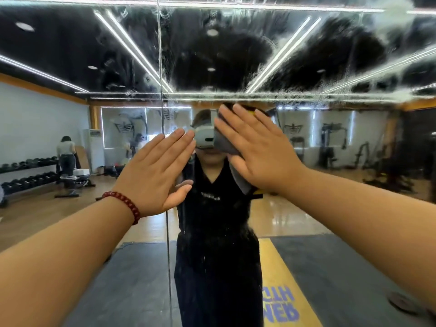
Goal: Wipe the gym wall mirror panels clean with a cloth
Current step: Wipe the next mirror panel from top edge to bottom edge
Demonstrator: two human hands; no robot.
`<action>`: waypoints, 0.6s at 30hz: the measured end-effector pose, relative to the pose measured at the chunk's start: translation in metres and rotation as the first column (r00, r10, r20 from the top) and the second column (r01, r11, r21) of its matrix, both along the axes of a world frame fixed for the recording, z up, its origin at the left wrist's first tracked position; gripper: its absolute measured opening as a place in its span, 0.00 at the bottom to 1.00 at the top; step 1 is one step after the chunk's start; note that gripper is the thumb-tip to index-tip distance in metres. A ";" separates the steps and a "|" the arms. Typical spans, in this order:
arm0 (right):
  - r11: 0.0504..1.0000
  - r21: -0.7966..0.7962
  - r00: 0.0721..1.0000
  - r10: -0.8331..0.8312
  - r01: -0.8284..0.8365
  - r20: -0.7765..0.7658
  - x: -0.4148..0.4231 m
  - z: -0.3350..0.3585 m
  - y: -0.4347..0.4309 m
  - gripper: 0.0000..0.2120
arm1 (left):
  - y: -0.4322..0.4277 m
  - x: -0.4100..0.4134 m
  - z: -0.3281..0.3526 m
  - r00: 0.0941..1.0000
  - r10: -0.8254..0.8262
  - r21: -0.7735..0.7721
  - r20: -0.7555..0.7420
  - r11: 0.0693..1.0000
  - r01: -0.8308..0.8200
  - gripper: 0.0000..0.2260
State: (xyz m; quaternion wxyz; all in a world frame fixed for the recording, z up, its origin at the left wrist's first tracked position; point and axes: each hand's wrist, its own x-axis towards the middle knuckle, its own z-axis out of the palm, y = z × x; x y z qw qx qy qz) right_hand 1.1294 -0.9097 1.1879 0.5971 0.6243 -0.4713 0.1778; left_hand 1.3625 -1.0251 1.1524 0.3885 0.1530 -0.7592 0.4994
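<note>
Reaching forward from the lower corners, both bare forearms stretch to the mirror. At 9 o'clock of the centre, the left hand lies flat on the glass, its fingers straight and close together, thumb out to the side; a red bead bracelet circles its wrist. At 2 o'clock of it, just apart, the right hand presses a grey cloth against the glass with straight fingers held together, nothing pinched. A vertical seam between mirror panels runs just beside the left fingertips. Above the hands, toward 12 o'clock, the glass is streaked with white foam smears. Farther off, the reflection shows dumbbell racks at 9 o'clock and gym machines at 3 o'clock.
</note>
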 end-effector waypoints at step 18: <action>0.997 0.035 0.996 0.067 -0.070 0.063 0.076 -0.059 -0.035 0.31 | -0.014 0.036 -0.078 0.998 0.004 0.113 -0.058 0.994 0.003 0.32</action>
